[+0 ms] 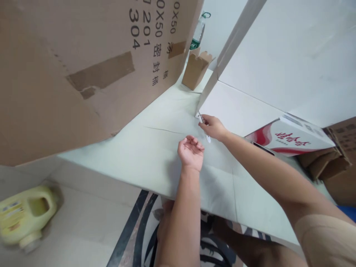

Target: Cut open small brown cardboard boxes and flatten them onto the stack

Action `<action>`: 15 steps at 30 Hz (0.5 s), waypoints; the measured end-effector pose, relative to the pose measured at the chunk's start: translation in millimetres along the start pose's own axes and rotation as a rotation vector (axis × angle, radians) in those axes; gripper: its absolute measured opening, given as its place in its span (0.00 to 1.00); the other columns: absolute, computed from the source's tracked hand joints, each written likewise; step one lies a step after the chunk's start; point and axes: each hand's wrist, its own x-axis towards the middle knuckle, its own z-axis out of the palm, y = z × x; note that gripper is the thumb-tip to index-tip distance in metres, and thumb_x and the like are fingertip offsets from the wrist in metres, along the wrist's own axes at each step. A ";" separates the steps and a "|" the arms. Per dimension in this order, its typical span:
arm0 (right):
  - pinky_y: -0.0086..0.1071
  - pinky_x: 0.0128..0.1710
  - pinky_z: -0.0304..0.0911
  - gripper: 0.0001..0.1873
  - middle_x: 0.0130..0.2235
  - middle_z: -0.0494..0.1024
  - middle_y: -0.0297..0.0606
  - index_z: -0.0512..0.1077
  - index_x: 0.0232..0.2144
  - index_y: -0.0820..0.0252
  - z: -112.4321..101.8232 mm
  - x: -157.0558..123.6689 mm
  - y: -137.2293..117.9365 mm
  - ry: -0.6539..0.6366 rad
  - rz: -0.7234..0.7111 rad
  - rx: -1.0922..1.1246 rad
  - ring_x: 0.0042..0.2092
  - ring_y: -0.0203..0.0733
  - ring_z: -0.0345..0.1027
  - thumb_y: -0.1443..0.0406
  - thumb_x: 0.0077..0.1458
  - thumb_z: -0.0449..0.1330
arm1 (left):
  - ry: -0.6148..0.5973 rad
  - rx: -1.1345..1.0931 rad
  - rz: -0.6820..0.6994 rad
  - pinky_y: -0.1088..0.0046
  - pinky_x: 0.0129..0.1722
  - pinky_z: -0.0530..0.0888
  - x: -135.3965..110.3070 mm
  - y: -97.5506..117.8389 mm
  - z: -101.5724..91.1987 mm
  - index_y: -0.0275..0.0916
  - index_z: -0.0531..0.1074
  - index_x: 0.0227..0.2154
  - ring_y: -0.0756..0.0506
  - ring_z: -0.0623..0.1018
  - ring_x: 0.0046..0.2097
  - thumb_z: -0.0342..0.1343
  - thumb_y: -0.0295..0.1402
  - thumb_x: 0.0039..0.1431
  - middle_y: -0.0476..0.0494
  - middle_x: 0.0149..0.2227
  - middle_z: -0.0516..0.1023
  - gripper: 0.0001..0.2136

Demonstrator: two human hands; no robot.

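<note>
My right hand [213,127] is closed around a slim white utility knife [208,138], whose thin grey tip points at the lower left corner of a large white box [236,107]. Whether the tip touches the cardboard I cannot tell. Just left of it and nearer to me, my left hand [191,152] rests palm up over the pale green tabletop [133,155]. Its fingers are loosely curled and apart, with nothing in them.
A big brown carton [83,111] with printed text stands at left. Behind are a small brown paper box [194,70] and a plastic bottle [198,31]. A red-and-white box [289,137] lies right, beside brown cardboard [342,167]. On the floor lies a yellow jug [25,213].
</note>
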 end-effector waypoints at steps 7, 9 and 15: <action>0.38 0.41 0.67 0.12 0.36 0.74 0.37 0.70 0.44 0.53 10.0 60.1 -7.5 0.087 0.017 0.096 0.37 0.43 0.68 0.64 0.57 0.52 | 0.024 -0.056 0.040 0.75 0.26 0.61 8.3 39.2 -9.0 0.39 0.69 0.26 0.53 0.65 0.22 0.54 0.34 0.51 0.51 0.24 0.64 0.05; 0.43 0.46 0.70 0.16 0.38 0.75 0.38 0.69 0.48 0.52 13.6 83.1 -9.9 0.146 0.052 0.137 0.39 0.45 0.70 0.66 0.57 0.53 | 0.049 -0.078 0.045 0.75 0.25 0.61 12.6 47.8 -11.0 0.39 0.69 0.26 0.53 0.65 0.22 0.53 0.33 0.51 0.52 0.24 0.64 0.04; 0.49 0.53 0.69 0.12 0.39 0.76 0.42 0.72 0.44 0.63 15.0 196.5 -12.6 0.360 0.161 0.167 0.42 0.45 0.70 0.70 0.55 0.59 | 0.113 -0.131 0.017 0.76 0.24 0.63 18.4 54.9 -12.7 0.38 0.69 0.26 0.54 0.65 0.21 0.53 0.33 0.53 0.52 0.24 0.64 0.05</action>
